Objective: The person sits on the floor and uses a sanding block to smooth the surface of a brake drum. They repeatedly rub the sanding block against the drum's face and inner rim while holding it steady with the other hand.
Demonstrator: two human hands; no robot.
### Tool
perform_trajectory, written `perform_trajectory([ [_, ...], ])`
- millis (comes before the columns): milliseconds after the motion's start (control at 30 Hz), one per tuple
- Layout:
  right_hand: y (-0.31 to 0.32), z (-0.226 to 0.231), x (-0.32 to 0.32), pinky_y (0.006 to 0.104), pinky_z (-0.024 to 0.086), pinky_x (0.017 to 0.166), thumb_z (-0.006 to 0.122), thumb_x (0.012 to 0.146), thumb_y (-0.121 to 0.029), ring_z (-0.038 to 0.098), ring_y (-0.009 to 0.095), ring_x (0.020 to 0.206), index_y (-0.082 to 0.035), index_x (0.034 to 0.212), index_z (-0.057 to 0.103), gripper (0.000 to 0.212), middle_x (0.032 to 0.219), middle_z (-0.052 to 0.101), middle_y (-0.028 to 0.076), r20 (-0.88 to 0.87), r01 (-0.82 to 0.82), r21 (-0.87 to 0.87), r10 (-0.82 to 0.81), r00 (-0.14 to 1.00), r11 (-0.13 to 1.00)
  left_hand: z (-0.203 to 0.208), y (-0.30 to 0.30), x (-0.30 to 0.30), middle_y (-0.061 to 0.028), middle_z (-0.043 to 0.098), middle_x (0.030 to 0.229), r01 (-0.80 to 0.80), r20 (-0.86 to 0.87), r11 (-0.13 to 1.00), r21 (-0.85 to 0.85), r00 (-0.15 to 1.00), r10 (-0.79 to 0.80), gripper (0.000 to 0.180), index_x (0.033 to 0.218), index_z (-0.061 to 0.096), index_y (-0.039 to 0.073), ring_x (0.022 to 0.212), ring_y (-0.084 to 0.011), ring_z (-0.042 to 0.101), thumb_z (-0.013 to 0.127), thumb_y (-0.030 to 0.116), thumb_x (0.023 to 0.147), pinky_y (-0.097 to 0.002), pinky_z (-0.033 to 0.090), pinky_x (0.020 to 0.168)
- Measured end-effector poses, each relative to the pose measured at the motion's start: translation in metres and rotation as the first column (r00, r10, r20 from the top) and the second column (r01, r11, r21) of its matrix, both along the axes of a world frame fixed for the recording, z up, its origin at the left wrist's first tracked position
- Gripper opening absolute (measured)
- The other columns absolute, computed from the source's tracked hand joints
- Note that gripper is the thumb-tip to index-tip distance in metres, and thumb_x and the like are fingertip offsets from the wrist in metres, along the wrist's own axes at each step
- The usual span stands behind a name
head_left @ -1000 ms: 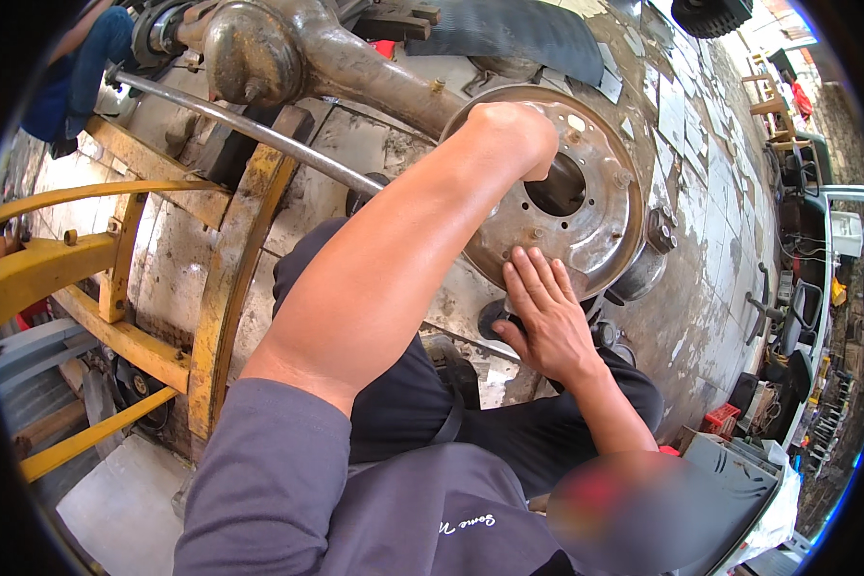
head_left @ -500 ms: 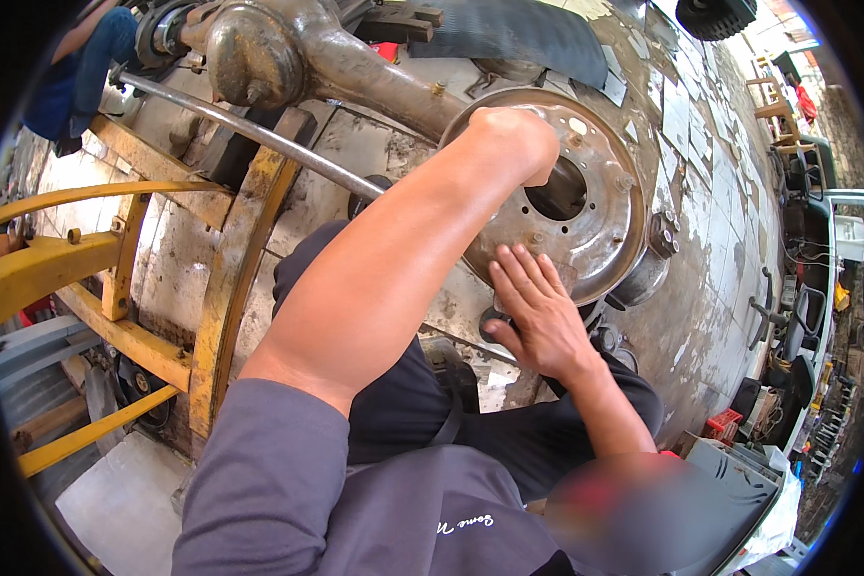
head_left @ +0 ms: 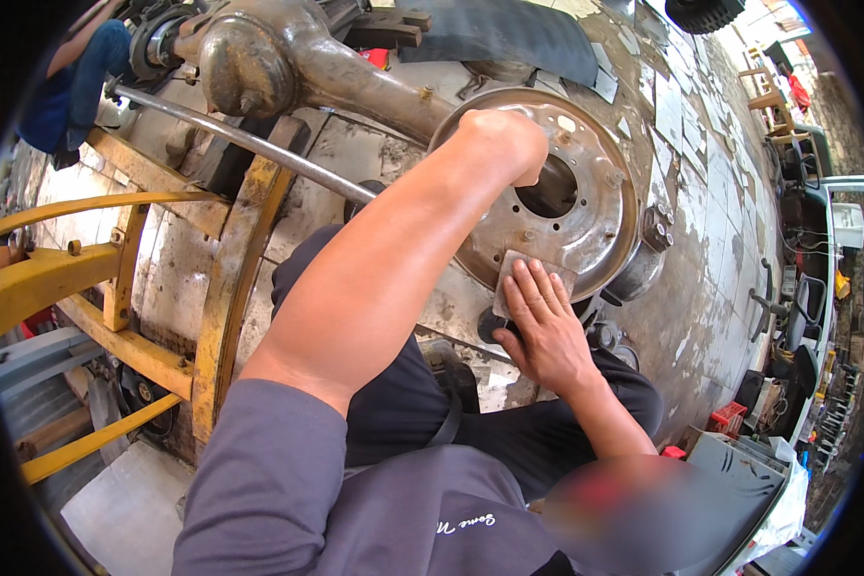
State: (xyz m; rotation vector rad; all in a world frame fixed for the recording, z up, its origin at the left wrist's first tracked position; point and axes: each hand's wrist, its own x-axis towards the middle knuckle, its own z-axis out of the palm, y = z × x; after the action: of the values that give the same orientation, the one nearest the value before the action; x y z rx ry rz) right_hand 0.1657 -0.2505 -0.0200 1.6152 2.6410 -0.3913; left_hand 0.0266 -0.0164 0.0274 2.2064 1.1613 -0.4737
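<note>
A round, rusty brown metal backing plate (head_left: 600, 206) with a large centre hole and several small holes is mounted on the end of an axle housing (head_left: 360, 82). My left hand (head_left: 504, 142) is bent at the wrist over the plate's upper left part, beside the centre hole; its fingers are mostly hidden behind the wrist. My right hand (head_left: 549, 322) is at the plate's lower edge, fingers stretched out and pressing a small greyish-tan sheet that looks like sandpaper (head_left: 511, 269) against the metal. The sheet's edges show around the fingers.
A long metal shaft (head_left: 230, 130) slants in from the left. Below it is a yellow metal frame (head_left: 245, 259). A black ribbed mat (head_left: 504, 43) lies behind the axle. At the far left is another person's blue sleeve (head_left: 106, 58). A red crate (head_left: 727, 418) stands at the right.
My right hand has slid down and slightly right across the plate, and the sheet under its fingers now shows clearly. My left hand stays by the centre hole. The view has shifted slightly.
</note>
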Motion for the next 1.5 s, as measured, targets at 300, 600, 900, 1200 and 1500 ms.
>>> perform_trajectory([
  [300, 0.027, -0.018, -0.04, 0.0474, 0.026, 0.123, 0.06, 0.098, -0.039, 0.033, 0.032, 0.15, -0.002, 0.149, 0.045, 0.065, 0.16, 0.039, 0.016, -0.033, -0.002, 0.102, 0.006, 0.999, 0.995, -0.006, 0.0, -0.002, -0.0156, 0.072, 0.119, 0.001, 0.015, 0.999, 0.051, 1.0, -0.001, 0.04, 0.114, 0.073, 0.003, 0.112, -0.0319, 0.068, 0.066, 0.037, 0.095, -0.0446, 0.054, 0.096],
  [600, 0.012, -0.009, -0.031, 0.0483, 0.024, 0.123, 0.061, 0.097, -0.037, 0.031, 0.033, 0.151, 0.0, 0.15, 0.043, 0.067, 0.16, 0.037, 0.018, 0.013, 0.071, 0.085, -0.072, 0.997, 0.994, -0.007, 0.001, 0.0, -0.0151, 0.074, 0.113, -0.01, 0.019, 1.0, 0.017, 1.0, 0.009, 0.04, 0.114, 0.073, 0.003, 0.108, -0.0313, 0.07, 0.066, 0.038, 0.095, -0.0435, 0.055, 0.094],
  [900, 0.008, -0.005, -0.021, 0.0478, 0.025, 0.123, 0.059, 0.099, -0.036, 0.032, 0.032, 0.15, -0.001, 0.15, 0.044, 0.064, 0.16, 0.038, 0.017, 0.014, 0.054, 0.084, -0.056, 0.998, 0.995, 0.001, 0.0, -0.007, -0.016, 0.071, 0.12, 0.029, 0.033, 0.999, 0.041, 0.999, -0.03, 0.044, 0.123, 0.069, 0.004, 0.113, -0.0325, 0.068, 0.066, 0.038, 0.095, -0.0439, 0.053, 0.097],
  [1200, 0.016, -0.021, -0.045, 0.0474, 0.023, 0.124, 0.053, 0.101, -0.043, 0.031, 0.034, 0.151, 0.001, 0.15, 0.042, 0.067, 0.16, 0.037, 0.019, -0.004, 0.108, 0.165, -0.109, 0.994, 0.98, -0.022, -0.003, -0.035, -0.0218, 0.064, 0.132, 0.039, 0.106, 0.994, 0.1, 0.993, -0.05, 0.063, 0.142, 0.052, 0.003, 0.122, -0.0371, 0.061, 0.067, 0.039, 0.093, -0.0457, 0.048, 0.104],
  [1500, -0.002, -0.018, -0.022, 0.0459, 0.02, 0.125, 0.047, 0.103, -0.046, 0.028, 0.033, 0.152, -0.001, 0.153, 0.04, 0.068, 0.162, 0.035, 0.017, 0.028, 0.142, 0.177, -0.149, 0.988, 0.974, -0.011, -0.044, -0.071, -0.0239, 0.051, 0.148, -0.003, 0.192, 0.994, 0.113, 0.981, -0.019, 0.075, 0.152, 0.037, -0.002, 0.137, -0.0354, 0.049, 0.065, 0.038, 0.095, -0.0415, 0.04, 0.115],
])
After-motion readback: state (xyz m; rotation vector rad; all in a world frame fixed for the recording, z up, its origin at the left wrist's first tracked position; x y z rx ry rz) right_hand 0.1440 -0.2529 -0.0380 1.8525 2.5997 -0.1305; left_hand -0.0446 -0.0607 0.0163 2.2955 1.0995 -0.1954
